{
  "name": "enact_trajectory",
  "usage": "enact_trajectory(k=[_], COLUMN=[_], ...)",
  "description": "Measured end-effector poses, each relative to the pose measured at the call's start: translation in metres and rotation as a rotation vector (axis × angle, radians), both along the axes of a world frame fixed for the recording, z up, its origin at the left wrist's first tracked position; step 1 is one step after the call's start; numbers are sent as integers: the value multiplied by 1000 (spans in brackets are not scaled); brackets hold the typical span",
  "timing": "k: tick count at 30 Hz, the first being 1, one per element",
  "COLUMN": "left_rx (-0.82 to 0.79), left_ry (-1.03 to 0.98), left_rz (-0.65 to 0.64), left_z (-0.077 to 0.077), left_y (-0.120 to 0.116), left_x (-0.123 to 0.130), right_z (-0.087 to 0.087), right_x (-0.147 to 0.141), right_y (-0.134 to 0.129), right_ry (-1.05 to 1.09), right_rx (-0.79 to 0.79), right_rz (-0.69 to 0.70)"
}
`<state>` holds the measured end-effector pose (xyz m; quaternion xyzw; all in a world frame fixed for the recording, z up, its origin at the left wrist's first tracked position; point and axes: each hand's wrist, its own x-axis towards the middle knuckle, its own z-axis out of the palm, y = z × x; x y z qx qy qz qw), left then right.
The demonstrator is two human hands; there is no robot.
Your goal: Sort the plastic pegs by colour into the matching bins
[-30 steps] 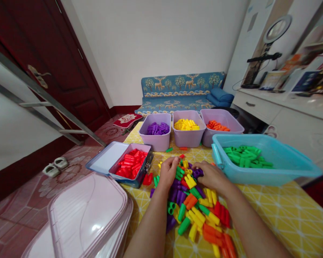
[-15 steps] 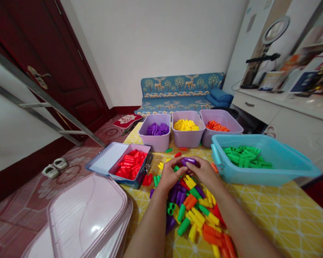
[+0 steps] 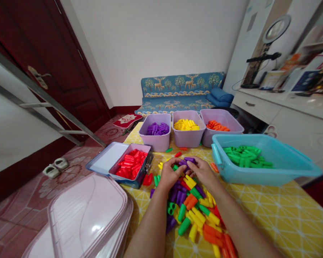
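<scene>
My left hand (image 3: 171,174) and my right hand (image 3: 204,172) meet above the far end of a mixed pile (image 3: 196,215) of small, rounded plastic tubes in yellow, green, purple, orange and red. Purple plastic tubes (image 3: 188,162) are pinched between the fingers and thumbs of both hands. How many I hold is partly hidden by the fingers. Just beyond my hands lie a few loose red tubes (image 3: 178,154) and a green tube (image 3: 169,150).
Three lilac bins stand along the back: purple tubes in the left bin (image 3: 156,144), yellow in the middle bin (image 3: 188,139), orange in the right bin (image 3: 235,126). A turquoise tub (image 3: 261,175) holds green tubes. Red ones fill an open tin box (image 3: 134,183). Lids (image 3: 88,208) lie stacked at left.
The purple tubes between my fingers have shifted, and more purple now shows beneath the upper one. My hands stay in nearly the same place.
</scene>
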<state>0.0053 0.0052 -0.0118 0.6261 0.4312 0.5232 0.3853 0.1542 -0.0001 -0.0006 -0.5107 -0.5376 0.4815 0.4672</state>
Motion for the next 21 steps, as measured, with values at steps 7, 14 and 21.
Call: enact_trajectory(k=[7, 14, 21], left_rx=[-1, 8, 9], left_ry=[10, -8, -52], left_rz=[0, 3, 38], left_z=[-1, -1, -9], left_y=[0, 0, 5], left_x=[0, -1, -2], right_z=[-2, 0, -3], right_x=[-1, -1, -1], right_y=[0, -1, -2], right_ry=[-7, -29, 24], right_rx=[6, 5, 46], right_rz=[-21, -14, 18])
